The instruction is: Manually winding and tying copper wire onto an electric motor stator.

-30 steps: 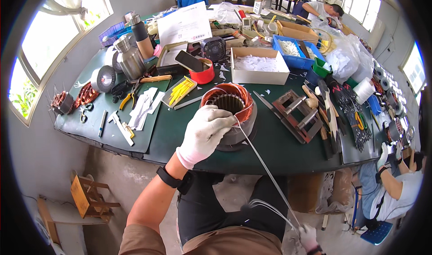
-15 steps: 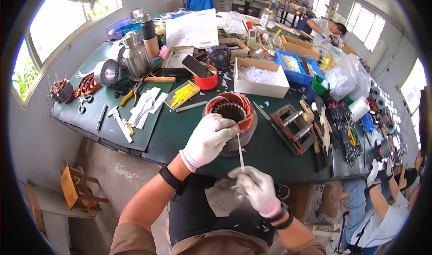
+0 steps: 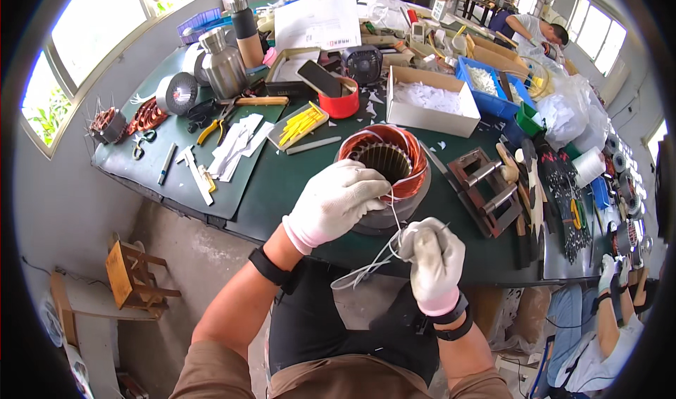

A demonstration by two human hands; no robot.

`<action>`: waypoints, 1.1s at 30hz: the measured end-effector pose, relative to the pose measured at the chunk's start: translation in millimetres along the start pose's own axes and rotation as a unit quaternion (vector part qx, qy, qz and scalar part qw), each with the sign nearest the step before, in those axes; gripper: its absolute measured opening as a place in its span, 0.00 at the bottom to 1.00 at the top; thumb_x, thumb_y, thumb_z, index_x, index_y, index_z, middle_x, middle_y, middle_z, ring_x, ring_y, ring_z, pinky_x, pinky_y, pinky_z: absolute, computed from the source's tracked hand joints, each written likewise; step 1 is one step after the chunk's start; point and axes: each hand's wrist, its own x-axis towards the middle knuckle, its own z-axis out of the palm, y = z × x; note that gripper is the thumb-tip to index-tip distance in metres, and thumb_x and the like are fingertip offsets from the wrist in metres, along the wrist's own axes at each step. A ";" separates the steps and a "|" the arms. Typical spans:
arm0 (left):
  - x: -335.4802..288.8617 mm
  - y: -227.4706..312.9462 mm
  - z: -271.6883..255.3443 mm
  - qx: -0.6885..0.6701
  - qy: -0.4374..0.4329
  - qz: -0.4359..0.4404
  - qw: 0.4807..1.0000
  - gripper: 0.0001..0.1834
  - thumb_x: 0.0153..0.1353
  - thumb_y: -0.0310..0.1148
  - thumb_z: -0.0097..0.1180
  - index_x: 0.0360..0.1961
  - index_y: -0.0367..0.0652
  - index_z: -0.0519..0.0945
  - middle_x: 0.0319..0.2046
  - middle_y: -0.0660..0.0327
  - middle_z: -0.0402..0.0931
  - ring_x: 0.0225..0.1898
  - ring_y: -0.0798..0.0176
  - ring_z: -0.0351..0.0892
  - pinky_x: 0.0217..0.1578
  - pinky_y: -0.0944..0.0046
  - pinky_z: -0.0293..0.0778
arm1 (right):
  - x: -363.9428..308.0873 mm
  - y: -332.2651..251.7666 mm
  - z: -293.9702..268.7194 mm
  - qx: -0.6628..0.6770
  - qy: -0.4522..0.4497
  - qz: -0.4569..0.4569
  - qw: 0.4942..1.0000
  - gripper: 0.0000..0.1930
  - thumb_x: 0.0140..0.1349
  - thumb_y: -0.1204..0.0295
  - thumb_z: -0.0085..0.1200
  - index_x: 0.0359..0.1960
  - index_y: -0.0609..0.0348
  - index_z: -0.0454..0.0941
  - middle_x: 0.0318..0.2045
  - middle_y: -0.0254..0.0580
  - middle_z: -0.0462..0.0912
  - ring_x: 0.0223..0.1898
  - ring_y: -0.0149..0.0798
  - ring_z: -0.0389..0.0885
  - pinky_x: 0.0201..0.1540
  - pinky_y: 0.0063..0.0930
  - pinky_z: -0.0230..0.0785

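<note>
A motor stator point(image 3: 410, 149) with copper windings stands on a grey round base point(image 3: 377, 219) at the table's near edge. My left hand point(image 3: 336, 200), in a white glove, pinches a white cord point(image 3: 396, 212) at the near rim of the windings. From there the cord runs to my gloved right hand point(image 3: 433, 262), which is closed on it to the right and nearer to me. A loose loop of the cord hangs below, over my lap. A thin dark tip shows above the right fingers; I cannot tell what it is.
Right of the stator lie a metal frame with rods point(image 3: 486, 191) and several long-handled tools. Behind are a white box of paper bits point(image 3: 433, 121), a red round tin point(image 3: 340, 103) and a tray of yellow strips point(image 3: 299, 126). Co-workers sit at the right and far right.
My right hand has moved up and to the right, and its fingers now point upward. The cord, taut before, now hangs in a slack loop. The view has shifted slightly.
</note>
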 end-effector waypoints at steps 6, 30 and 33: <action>16.4 23.3 -0.9 0.037 -0.044 -0.068 0.996 0.22 0.48 0.33 0.80 0.45 0.41 0.88 0.40 0.56 0.86 0.45 0.46 0.85 0.52 0.50 0.80 | 24.1 -49.5 22.2 -0.074 -0.077 -0.106 0.989 0.17 0.84 0.66 0.50 0.40 0.67 0.81 0.28 0.36 0.84 0.29 0.24 0.77 0.35 0.21 0.70; 52.8 -1.9 -31.2 0.002 -0.248 -0.068 0.966 0.25 0.58 0.33 0.73 0.57 0.39 0.84 0.52 0.50 0.85 0.57 0.42 0.80 0.65 0.45 0.74 | 54.7 -30.3 -5.4 -0.311 -0.118 -0.052 0.942 0.12 0.67 0.74 0.66 0.49 0.62 0.82 0.32 0.53 0.88 0.32 0.53 0.90 0.36 0.39 0.82; 65.9 -6.1 -41.3 0.062 -0.358 0.003 0.932 0.30 0.57 0.35 0.74 0.61 0.40 0.83 0.57 0.47 0.83 0.63 0.41 0.78 0.72 0.42 0.66 | 51.8 -36.3 -0.7 -0.396 -0.088 -0.074 0.911 0.14 0.66 0.66 0.69 0.47 0.58 0.81 0.34 0.53 0.89 0.35 0.56 0.90 0.38 0.46 0.81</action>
